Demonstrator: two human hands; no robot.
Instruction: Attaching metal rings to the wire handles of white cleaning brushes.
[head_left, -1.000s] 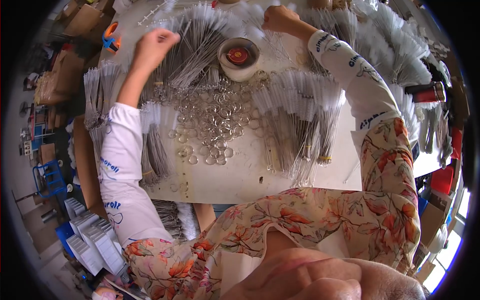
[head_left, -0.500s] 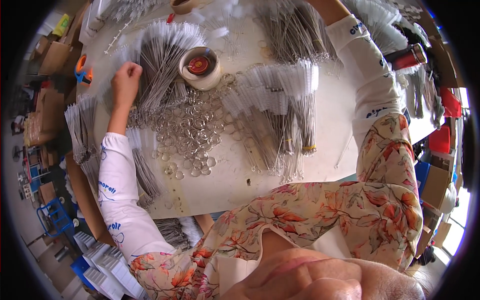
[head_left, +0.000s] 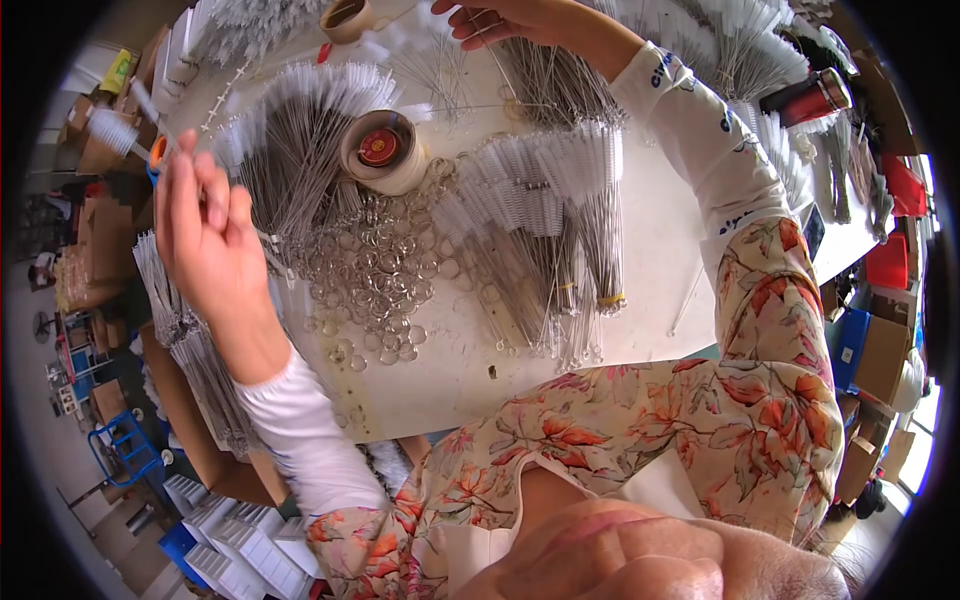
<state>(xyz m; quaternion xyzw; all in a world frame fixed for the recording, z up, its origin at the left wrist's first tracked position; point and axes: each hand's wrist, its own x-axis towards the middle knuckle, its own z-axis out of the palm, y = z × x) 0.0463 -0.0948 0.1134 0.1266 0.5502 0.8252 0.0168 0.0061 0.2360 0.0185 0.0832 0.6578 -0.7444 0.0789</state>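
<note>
On the left, my left hand [head_left: 205, 235] is raised above the table edge, palm partly up, with its fingers closed on a few thin wire brushes. Their white bristle heads [head_left: 112, 130] stick out beyond the fingertips, blurred, and the looped wire ends show by the thumb side. At the far middle, my right hand [head_left: 490, 22] has bent fingers with a thin wire stem [head_left: 503, 70] hanging from them; its other end is hidden. Between the hands lie a fan of wire brushes [head_left: 300, 130], a pile of metal rings [head_left: 375, 270] and tied brush bundles [head_left: 560, 220].
A tape roll [head_left: 405, 165] with a red round tin [head_left: 379, 147] inside stands mid-table. Another brown roll [head_left: 345, 20] is at the far edge. Orange-handled scissors [head_left: 157, 152] lie at left. A dark red flask [head_left: 810, 97] lies at right. Cardboard boxes flank the table.
My left hand has come nearer and lifted from the brush fan, turning palm up with brushes in it. The right hand has swept left along the far side.
</note>
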